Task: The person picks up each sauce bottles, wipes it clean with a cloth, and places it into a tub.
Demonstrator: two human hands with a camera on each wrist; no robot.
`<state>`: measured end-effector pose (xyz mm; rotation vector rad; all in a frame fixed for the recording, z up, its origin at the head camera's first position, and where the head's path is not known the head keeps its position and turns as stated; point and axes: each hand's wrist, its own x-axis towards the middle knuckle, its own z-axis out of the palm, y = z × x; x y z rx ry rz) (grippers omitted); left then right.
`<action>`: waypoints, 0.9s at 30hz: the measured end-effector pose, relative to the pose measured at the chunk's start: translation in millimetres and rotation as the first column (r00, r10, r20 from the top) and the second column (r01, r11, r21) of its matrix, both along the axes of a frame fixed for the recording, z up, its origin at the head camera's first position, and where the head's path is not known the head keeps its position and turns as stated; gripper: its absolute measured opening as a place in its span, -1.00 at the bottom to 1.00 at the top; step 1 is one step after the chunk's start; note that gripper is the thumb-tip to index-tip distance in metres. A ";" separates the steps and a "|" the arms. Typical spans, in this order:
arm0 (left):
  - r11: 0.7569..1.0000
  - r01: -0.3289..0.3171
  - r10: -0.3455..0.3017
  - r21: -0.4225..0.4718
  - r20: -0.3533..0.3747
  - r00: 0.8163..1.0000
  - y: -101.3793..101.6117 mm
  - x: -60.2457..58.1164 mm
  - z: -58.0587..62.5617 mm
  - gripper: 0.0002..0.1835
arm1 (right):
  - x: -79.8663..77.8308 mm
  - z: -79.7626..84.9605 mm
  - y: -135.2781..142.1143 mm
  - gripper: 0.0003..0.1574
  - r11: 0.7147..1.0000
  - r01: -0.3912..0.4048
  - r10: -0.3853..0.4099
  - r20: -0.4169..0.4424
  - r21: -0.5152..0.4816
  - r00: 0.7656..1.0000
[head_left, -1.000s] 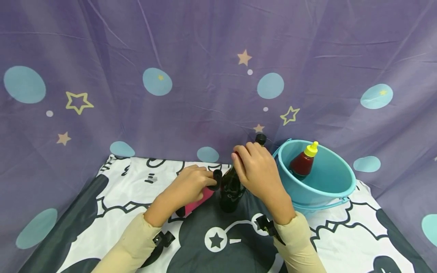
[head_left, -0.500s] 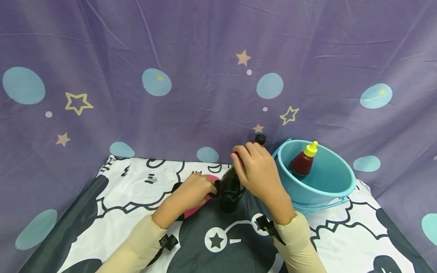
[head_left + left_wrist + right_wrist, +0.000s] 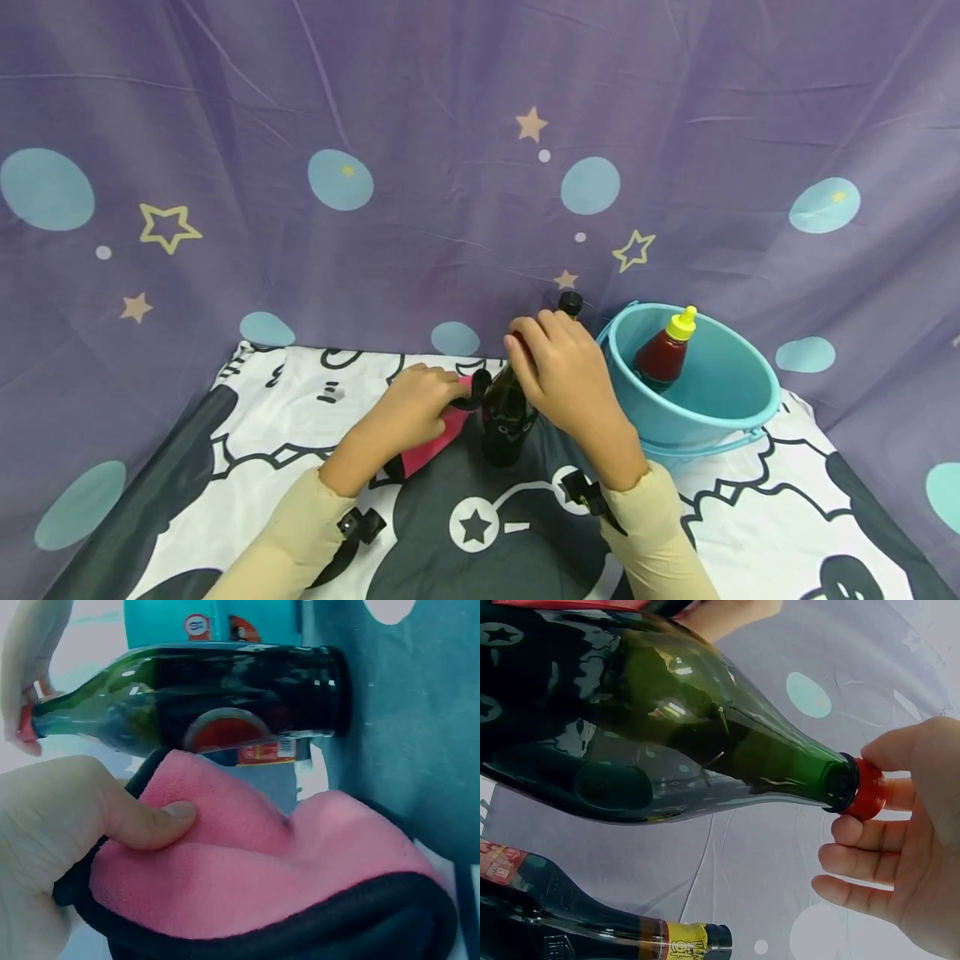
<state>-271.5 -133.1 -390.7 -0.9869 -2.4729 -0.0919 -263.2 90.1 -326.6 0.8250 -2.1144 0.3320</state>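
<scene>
My right hand (image 3: 564, 365) pinches the red cap (image 3: 871, 789) of a dark green glass bottle (image 3: 506, 427) between thumb and fingers. The bottle stands on the printed cloth, tilted slightly in the head view. Left of it, my left hand (image 3: 411, 408) grips a pink cleaning cloth (image 3: 225, 881) with black edging, its thumb pressed on the pink side. In the left wrist view the cloth's upper edge lies close beside the bottle; whether they touch I cannot tell. Part of the bottle's round red label shows there.
Behind the right hand stands a second dark bottle (image 3: 694, 941) with a yellow neck label. At right is a light blue bucket (image 3: 712, 429) holding a red sauce bottle (image 3: 663, 358) with a yellow cap. A purple curtain (image 3: 450, 167) hangs behind the printed cloth (image 3: 285, 408).
My left hand has moved the pink cloth up and down beside the bottle, first lower and right, then back left. The right hand has stayed on the red cap.
</scene>
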 end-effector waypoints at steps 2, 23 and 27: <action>0.998 -0.020 0.020 0.058 0.001 1.000 -0.9 0.9 3.0 -0.63 | -0.2 1.6 -0.4 -0.69 1.000 0.001 -0.001 0.002 0.004 1.000; 0.943 -0.098 0.152 0.318 -0.148 0.977 -5.4 1.7 10.3 -0.67 | 6.1 21.8 -7.0 -0.54 0.982 0.133 -0.137 0.018 0.131 0.990; 0.935 -0.091 0.156 0.343 -0.166 0.974 -6.5 2.1 14.2 -0.68 | 6.5 28.6 -10.9 -0.59 0.977 0.106 -0.115 0.035 0.187 0.993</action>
